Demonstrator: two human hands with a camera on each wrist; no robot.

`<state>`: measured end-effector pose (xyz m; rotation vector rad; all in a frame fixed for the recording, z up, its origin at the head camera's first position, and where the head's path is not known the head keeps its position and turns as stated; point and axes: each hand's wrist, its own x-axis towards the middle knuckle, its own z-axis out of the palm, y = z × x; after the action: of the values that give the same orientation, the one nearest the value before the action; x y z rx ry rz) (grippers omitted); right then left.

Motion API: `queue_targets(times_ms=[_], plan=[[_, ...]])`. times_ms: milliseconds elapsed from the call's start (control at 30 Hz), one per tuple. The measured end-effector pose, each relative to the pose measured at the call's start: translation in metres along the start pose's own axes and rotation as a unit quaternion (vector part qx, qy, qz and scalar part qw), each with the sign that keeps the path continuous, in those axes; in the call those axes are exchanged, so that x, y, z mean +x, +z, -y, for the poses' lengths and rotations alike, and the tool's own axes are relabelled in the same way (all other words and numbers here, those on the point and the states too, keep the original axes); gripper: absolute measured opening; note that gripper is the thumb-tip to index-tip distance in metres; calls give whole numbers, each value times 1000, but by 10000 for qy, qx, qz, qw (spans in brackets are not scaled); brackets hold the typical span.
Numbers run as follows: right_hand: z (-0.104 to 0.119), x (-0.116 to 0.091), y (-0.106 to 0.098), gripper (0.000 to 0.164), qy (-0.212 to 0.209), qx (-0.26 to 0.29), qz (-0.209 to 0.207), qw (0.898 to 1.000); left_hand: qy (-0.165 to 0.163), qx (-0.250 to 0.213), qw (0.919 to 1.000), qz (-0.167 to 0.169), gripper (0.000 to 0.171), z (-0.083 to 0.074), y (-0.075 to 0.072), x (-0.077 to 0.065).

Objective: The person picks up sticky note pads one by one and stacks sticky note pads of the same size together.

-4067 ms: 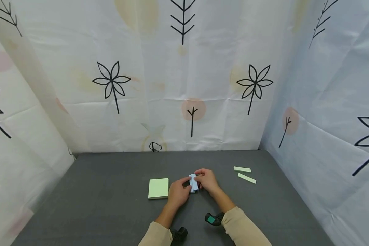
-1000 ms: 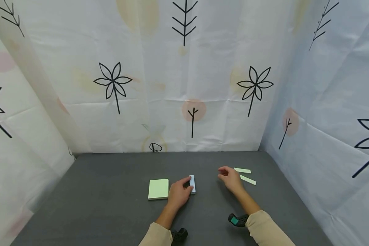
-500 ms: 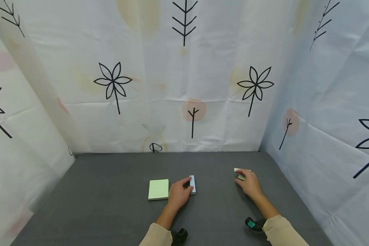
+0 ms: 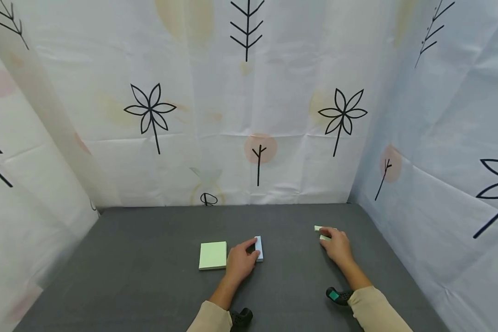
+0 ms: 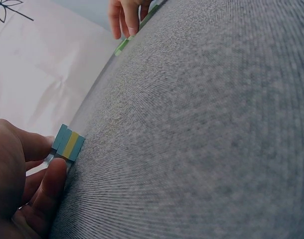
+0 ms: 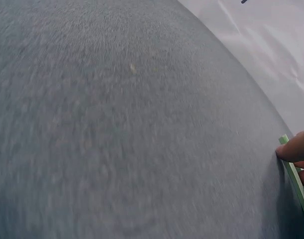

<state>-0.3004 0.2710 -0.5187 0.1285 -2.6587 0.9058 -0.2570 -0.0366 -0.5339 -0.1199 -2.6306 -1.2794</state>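
My left hand (image 4: 239,262) pinches a small stack of light blue strips (image 4: 259,249) between thumb and fingers on the table. In the left wrist view the end of the stack shows blue layers with a yellow layer (image 5: 70,144) among them. At the right, my right hand (image 4: 337,246) has its thumb and fingers around the nearer pale green strip (image 4: 324,238), which still lies low at the table. The thumb touches this strip in the right wrist view. Just behind it lies the farther pale green strip (image 4: 317,228), partly hidden by the fingers.
A square pale green pad (image 4: 213,255) lies left of my left hand. The dark grey table (image 4: 149,286) ends at a white patterned cloth (image 4: 290,175) behind and at both sides.
Earlier both hands were on the blue strips, one lying askew on top; now they are lined up. My right hand has moved right to the green strips, while the left stays put.
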Motion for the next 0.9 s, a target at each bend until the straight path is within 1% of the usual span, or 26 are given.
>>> queue_targets(times_ms=[167,267,333,433,533,733,900], plan=[[6,4,11,30,-36,235,-140,9996,-3,-73,10000,59,38,0,-1,0],[8,6,16,33,-117,254,-104,9996,-7,-108,9999,71,38,-1,1,0],[10,6,16,35,-175,265,-41,9995,-3,-130,9999,75,37,-1,1,0],[8,5,11,39,-242,220,63,9994,10,-160,9998,87,37,-1,2,-1],[2,2,1,40,-254,150,112,9995,-9,-112,9999,78,38,-1,2,-1],[-13,-3,-14,38,-267,-2,38,9996,0,-100,9999,33,38,-1,-1,0],[-18,-6,-20,34,-318,3,5,9995,13,-35,10000,31,38,-1,-2,0]])
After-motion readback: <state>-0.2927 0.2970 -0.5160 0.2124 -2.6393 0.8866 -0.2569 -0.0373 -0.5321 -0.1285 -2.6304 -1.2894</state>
